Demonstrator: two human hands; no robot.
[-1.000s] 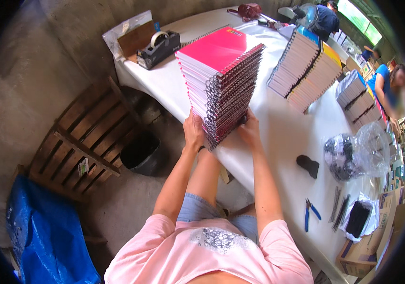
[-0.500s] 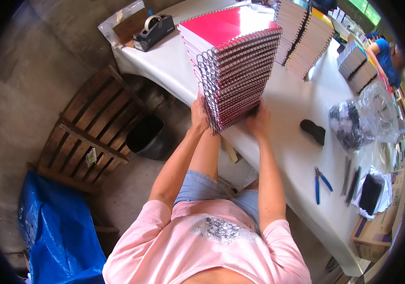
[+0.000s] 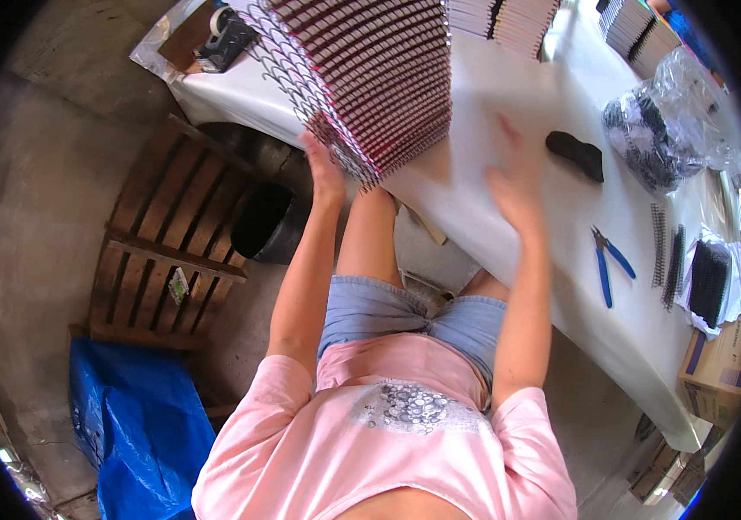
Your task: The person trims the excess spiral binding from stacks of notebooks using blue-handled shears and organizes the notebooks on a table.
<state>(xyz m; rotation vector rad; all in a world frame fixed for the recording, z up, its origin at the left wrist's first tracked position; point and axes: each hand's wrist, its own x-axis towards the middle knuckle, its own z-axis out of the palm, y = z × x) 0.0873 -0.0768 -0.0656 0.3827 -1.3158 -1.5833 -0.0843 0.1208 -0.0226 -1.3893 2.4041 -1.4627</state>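
A tall stack of spiral-bound notebooks (image 3: 379, 78) stands at the table's near edge, its dark wire coils facing me. The top of the stack runs out of the picture. My left hand (image 3: 327, 178) is at the stack's lower left corner, fingers stretched up beside the coils; it looks open, not wrapped round the notebooks. My right hand (image 3: 517, 182) is off to the stack's right, above the white tabletop, blurred by motion. Its thumb and fingers are apart, with nothing in them. A black, rounded oblong object (image 3: 575, 156) lies just right of it.
Blue-handled cutting pliers (image 3: 610, 264) and loose black coils (image 3: 665, 251) lie at right, near a plastic bag of coils (image 3: 647, 130). More notebook stacks (image 3: 509, 26) stand behind. A tape dispenser (image 3: 227, 39) is at far left. Below are a black bin (image 3: 271, 225) and wooden slats (image 3: 162, 243).
My right hand has come off the notebook stack and moved right, opening. My left hand has loosened at the corner. The view has shifted, so the stack sits higher in the picture.
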